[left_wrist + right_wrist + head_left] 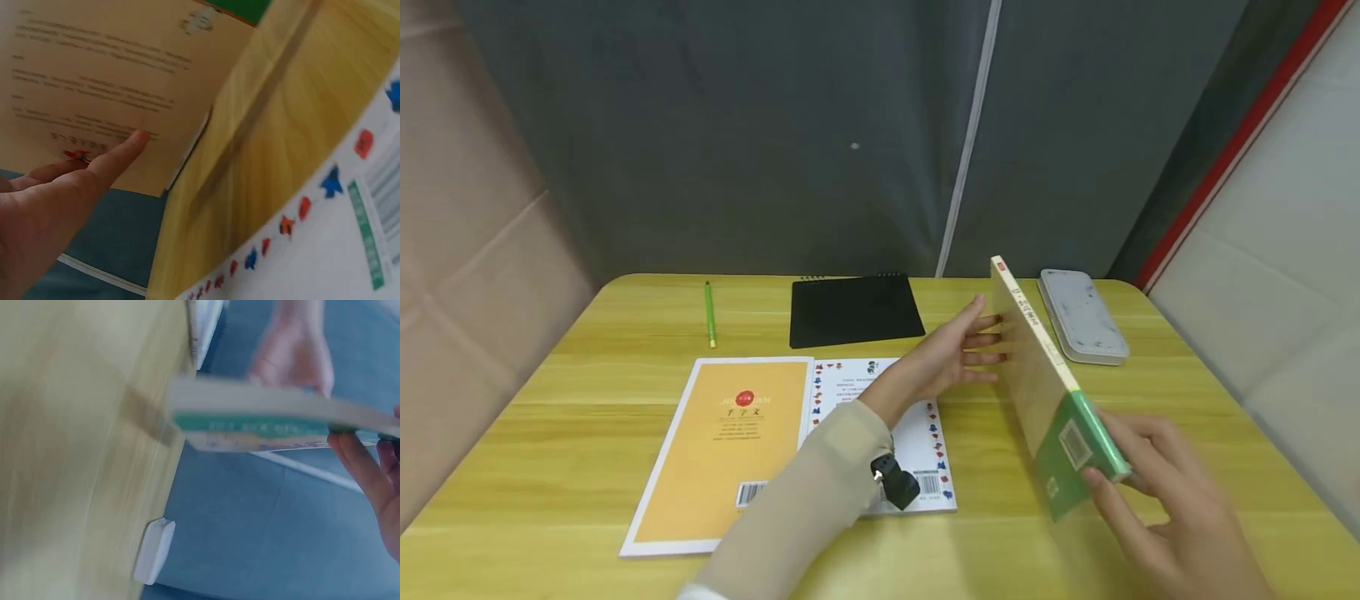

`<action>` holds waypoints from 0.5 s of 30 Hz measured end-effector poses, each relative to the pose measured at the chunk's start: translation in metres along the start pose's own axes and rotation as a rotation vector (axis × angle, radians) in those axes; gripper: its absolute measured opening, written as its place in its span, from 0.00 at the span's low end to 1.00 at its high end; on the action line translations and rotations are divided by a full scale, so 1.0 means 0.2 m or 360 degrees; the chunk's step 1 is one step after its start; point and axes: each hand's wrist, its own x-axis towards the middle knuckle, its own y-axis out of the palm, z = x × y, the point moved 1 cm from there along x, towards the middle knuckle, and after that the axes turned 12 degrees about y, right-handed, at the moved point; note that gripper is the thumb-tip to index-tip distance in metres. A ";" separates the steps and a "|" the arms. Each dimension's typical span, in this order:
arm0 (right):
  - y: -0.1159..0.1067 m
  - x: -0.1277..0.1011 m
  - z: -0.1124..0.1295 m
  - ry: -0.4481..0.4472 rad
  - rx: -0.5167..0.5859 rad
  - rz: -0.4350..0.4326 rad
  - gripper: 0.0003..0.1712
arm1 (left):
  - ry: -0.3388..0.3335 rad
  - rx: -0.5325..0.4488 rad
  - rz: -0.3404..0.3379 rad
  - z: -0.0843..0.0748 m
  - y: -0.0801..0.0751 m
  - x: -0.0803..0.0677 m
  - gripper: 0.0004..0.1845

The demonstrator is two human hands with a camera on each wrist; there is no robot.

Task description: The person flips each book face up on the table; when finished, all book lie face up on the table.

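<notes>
A book [1030, 375] with a cream and green back cover stands on edge at a tilt over the right half of the table. My right hand [1176, 504] pinches its near green end between thumb and fingers. The left hand [946, 354] reaches across with its fingers spread and fairly straight, the fingertips right at the cream cover. In the left wrist view, lines of print show on the book [106, 81] behind those fingers. The right wrist view shows the book [262, 419] edge-on, slightly blurred, with the right hand [381, 481] at its end.
An orange book [737, 467] and a white book with a patterned border [917, 442] lie side by side, the white one partly under my left forearm. Behind them are a green pencil [710, 315] and a black spiral notebook [856, 311]. A pale flat case [1082, 317] lies back right.
</notes>
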 end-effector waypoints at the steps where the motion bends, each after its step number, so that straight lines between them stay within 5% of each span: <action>1: 0.02 0.00 0.01 -0.0103 -0.0111 -0.0018 0.27 | -0.0009 -0.0018 0.0037 -0.02 0.00 -0.01 0.40; 5: 0.09 0.01 0.04 -0.0385 -0.0493 -0.0042 0.33 | -0.0004 0.0057 0.0112 -0.08 -0.01 -0.05 0.38; 8: 0.13 0.01 0.05 -0.0495 -0.0608 -0.0019 0.33 | -0.0021 0.0149 0.0101 -0.09 -0.03 -0.06 0.31; 15: 0.21 -0.02 0.03 -0.0389 -0.0729 0.0166 0.40 | -0.0010 0.0473 -0.0131 -0.02 -0.09 -0.07 0.19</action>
